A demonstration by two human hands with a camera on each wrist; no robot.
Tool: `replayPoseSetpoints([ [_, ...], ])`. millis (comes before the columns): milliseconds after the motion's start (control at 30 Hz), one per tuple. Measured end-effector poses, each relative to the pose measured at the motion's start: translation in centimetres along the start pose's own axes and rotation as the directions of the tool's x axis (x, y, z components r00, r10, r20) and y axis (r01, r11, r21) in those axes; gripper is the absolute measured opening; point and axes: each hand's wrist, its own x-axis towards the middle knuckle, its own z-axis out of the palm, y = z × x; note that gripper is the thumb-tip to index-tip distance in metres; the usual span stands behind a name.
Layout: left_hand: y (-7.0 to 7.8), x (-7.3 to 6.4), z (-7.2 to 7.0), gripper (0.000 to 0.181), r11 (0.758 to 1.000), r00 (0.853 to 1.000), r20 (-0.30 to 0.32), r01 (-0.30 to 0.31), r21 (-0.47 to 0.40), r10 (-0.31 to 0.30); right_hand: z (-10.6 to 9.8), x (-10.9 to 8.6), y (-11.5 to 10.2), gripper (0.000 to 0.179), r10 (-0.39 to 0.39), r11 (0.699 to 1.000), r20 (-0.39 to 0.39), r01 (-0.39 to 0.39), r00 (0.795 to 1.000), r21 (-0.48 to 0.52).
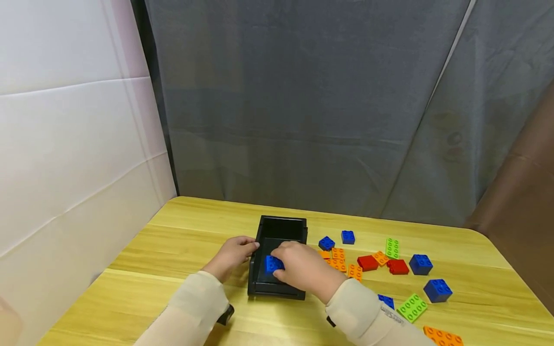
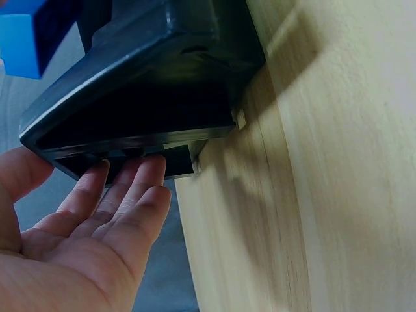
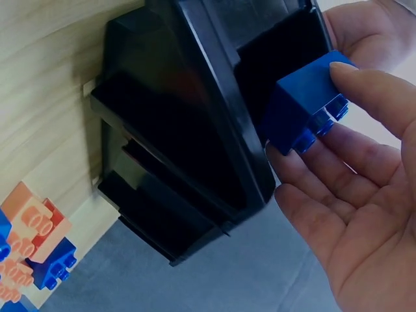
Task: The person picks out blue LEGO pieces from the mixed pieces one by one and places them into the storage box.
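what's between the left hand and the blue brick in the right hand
In the head view, the black bin's left rim lies between the left hand and the blue brick.

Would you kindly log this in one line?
Left hand: holds black plastic bin | right hand: pinches blue studded plastic block at bin opening | loose multicoloured studded blocks: right of bin

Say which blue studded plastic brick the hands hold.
The blue brick the right hand grips over the open black plastic bin; the other visible blue bricks lie on the wooden table.
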Motion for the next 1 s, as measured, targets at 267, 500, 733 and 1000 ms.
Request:
replayPoseSetpoints([
  [267, 0.2, -0.1, 0.0, 0.038, 1.0, 1.0, -0.006, 0.003, 0.0, -0.003, 0.6, 0.8, -0.1, 0.039, 0.018, 1.0, 0.017, -0.018, 1.0, -0.017],
  [500, 0.2, -0.1, 0.1, 0.038, 1.0, 1.0, -0.008, 0.011, -0.006, -0.011, 1.1, 1.4, -0.3, 0.037, 0.031, 0.999, 0.052, -0.03, 0.998, -0.02],
  [733, 0.1, -0.1, 0.1, 0.038, 1.0, 1.0, -0.011, 0.016, -0.016, -0.016, 1.4, 1.8, -0.6, 0.035, 0.046, 0.999, 0.108, -0.047, 0.993, 0.007],
  [1000, 0.1, -0.2, 0.0, 0.038, 1.0, 1.0, -0.009, 0.019, -0.022, -0.019, 1.7, 2.4, -0.6, 0.033, 0.06, 0.995, 0.156, -0.071, 0.986, 0.065],
])
